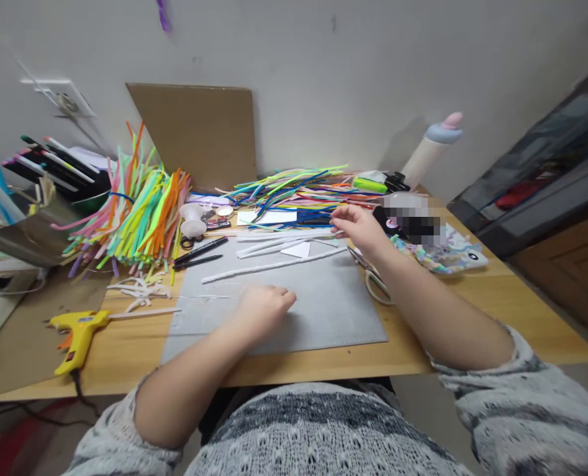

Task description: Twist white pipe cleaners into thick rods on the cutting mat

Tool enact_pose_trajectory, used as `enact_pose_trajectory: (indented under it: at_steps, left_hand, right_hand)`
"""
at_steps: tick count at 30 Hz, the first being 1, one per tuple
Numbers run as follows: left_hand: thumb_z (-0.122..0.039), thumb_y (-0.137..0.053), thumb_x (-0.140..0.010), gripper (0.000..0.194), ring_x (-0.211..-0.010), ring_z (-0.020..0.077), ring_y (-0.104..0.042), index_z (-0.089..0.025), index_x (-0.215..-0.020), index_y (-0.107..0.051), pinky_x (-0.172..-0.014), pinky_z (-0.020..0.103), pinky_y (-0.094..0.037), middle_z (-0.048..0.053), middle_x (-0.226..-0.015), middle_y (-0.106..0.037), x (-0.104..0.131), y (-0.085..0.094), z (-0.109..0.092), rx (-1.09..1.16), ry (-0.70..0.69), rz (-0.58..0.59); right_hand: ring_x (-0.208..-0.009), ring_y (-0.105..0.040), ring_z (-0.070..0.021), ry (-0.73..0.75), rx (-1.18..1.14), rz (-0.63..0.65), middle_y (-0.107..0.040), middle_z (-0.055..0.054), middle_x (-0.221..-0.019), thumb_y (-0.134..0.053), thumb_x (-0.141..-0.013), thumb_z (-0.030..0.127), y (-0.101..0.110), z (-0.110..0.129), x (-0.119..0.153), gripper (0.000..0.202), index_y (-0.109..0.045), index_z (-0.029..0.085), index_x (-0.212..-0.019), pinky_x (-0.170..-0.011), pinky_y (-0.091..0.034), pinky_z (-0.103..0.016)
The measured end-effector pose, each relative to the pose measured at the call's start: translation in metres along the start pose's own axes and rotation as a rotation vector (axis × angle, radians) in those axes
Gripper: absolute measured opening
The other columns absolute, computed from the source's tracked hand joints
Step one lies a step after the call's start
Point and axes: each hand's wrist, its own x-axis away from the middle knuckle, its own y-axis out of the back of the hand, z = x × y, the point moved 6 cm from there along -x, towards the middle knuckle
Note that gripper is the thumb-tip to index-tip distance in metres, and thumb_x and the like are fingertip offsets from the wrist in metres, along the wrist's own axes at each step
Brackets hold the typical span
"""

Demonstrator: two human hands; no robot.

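My left hand [267, 307] is over the front half of a grey mat [324, 317], its fingers drawn together. A thin white strand [207, 297] runs into it from the left. Farther back, my right hand [359, 228] has its fingers curled together at the right ends of several white pipe cleaners [289, 241]; whether it grips one is hidden. One longer white pipe cleaner [274, 268] lies slanted across the mat between my hands. A small white paper triangle [296, 249] lies behind it. Scissors [377, 285] rest under my right wrist, partly covered.
A yellow glue gun [78, 334] lies left, beside white scraps [140, 289]. Bundled pipe cleaners [143, 221] stand behind, with loose colored ones [294, 192] along the wall. Black pens [201, 252] lie on the mat's left edge. A colorful phone case [452, 254] is at right.
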Motion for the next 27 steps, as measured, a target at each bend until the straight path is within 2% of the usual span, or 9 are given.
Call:
enact_pose_trajectory:
  at_steps: [3, 5, 10, 15, 19, 22, 27]
  left_hand:
    - [-0.008, -0.040, -0.077, 0.016, -0.065, 0.0189, -0.057, -0.016, -0.075, -0.054, -0.054, 0.028, -0.036, 0.007, -0.074, -0.062, 0.002, -0.005, 0.008, 0.045, 0.013, 0.004]
    - [-0.009, -0.041, -0.078, 0.016, -0.065, 0.0185, -0.057, -0.017, -0.075, -0.054, -0.055, 0.028, -0.037, 0.006, -0.073, -0.061, 0.005, -0.007, 0.012, 0.071, 0.027, 0.008]
    - [-0.010, -0.040, -0.078, 0.015, -0.066, 0.0176, -0.057, -0.018, -0.075, -0.053, -0.056, 0.027, -0.038, 0.004, -0.072, -0.061, 0.010, -0.013, 0.018, 0.106, 0.052, -0.007]
    - [-0.010, -0.043, -0.076, 0.012, -0.066, 0.0174, -0.057, -0.018, -0.075, -0.052, -0.055, 0.028, -0.039, 0.003, -0.073, -0.061, 0.013, -0.017, 0.016, 0.138, 0.018, -0.006]
    - [-0.009, -0.043, -0.074, 0.013, -0.065, 0.0173, -0.057, -0.018, -0.077, -0.052, -0.054, 0.027, -0.039, 0.003, -0.074, -0.062, 0.015, -0.018, 0.009, 0.168, -0.023, -0.007]
    - [-0.009, -0.044, -0.074, 0.012, -0.065, 0.0174, -0.057, -0.017, -0.077, -0.052, -0.053, 0.028, -0.039, 0.003, -0.073, -0.062, 0.016, -0.018, 0.006, 0.197, -0.029, -0.004]
    - [-0.010, -0.044, -0.075, 0.012, -0.066, 0.0172, -0.058, -0.017, -0.075, -0.053, -0.054, 0.028, -0.039, 0.003, -0.072, -0.061, 0.014, -0.016, 0.010, 0.241, 0.012, -0.005]
  right_hand:
    - [-0.062, -0.057, -0.0097, 0.057, 0.349, 0.004, -0.057, -0.001, -0.078, -0.052, -0.076, 0.019, -0.006, -0.007, -0.035, 0.022, -0.052, 0.016, -0.097, -0.051, -0.045, -0.021]
    - [-0.061, -0.056, -0.0110, 0.072, 0.476, 0.047, -0.058, -0.001, -0.074, -0.052, -0.074, 0.016, -0.016, -0.014, -0.054, 0.024, -0.055, 0.016, -0.098, -0.055, -0.045, -0.023]
    - [-0.069, -0.055, -0.0142, 0.155, 0.642, 0.187, -0.064, -0.002, -0.074, -0.057, -0.070, 0.014, -0.045, -0.021, -0.077, 0.009, -0.065, 0.016, -0.073, -0.071, -0.043, -0.028]
    - [-0.071, -0.055, -0.0142, 0.234, 0.740, 0.281, -0.066, -0.003, -0.080, -0.055, -0.074, 0.020, -0.070, -0.018, -0.083, 0.015, -0.068, 0.015, -0.081, -0.069, -0.040, -0.026]
    - [-0.069, -0.055, -0.0130, 0.277, 0.805, 0.436, -0.065, -0.002, -0.074, -0.057, -0.075, 0.024, -0.094, -0.019, -0.081, 0.014, -0.068, 0.016, -0.078, -0.065, -0.038, -0.023]
    - [-0.075, -0.055, -0.0136, 0.317, 0.854, 0.548, -0.066, -0.002, -0.081, -0.062, -0.072, 0.025, -0.112, -0.023, -0.074, 0.012, -0.068, 0.017, -0.079, -0.067, -0.037, -0.022]
    - [-0.071, -0.053, -0.0149, 0.298, 0.939, 0.559, -0.064, -0.004, -0.078, -0.060, -0.069, 0.019, -0.123, -0.028, -0.068, 0.008, -0.065, 0.016, -0.074, -0.063, -0.035, -0.023]
